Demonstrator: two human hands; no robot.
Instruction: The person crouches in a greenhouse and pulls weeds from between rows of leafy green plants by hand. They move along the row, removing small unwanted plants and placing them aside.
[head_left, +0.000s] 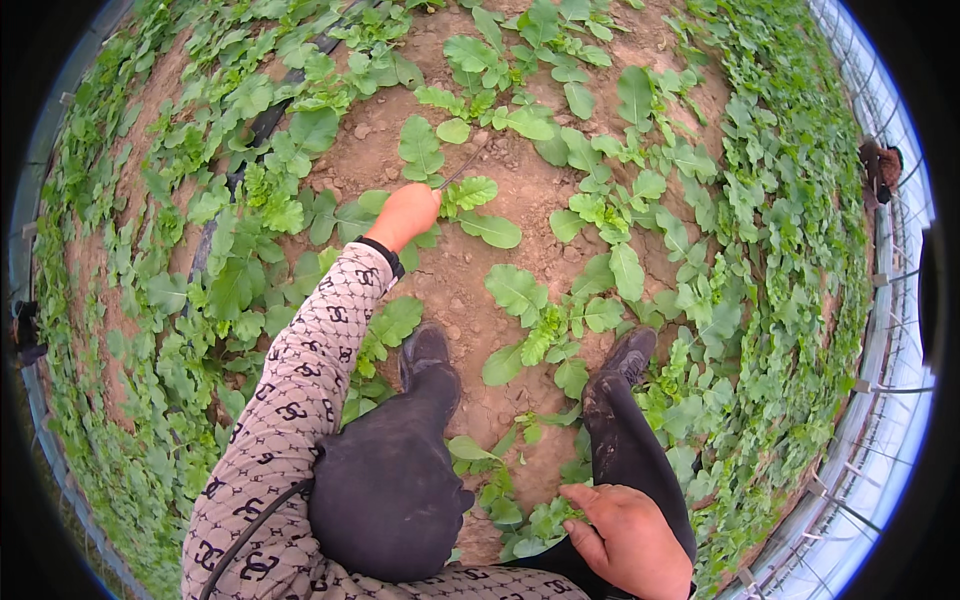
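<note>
My left hand, at the end of a patterned sleeve with a black wristband, is closed around a thin dark rod. The rod slants up and right over bare soil, beside a young leafy plant with lobed leaves. Low on the right, near my knee, is my right hand, its thumb and forefinger apart at a cluster of small green leaves. Whether those fingers grip the leaves cannot be told. Another leafy plant grows between my shoes.
My shoes stand on brown soil among plants. A black strip runs through the leaves at left. Dense greenery reaches a translucent plastic wall with curved ribs. Another person is at the far right edge.
</note>
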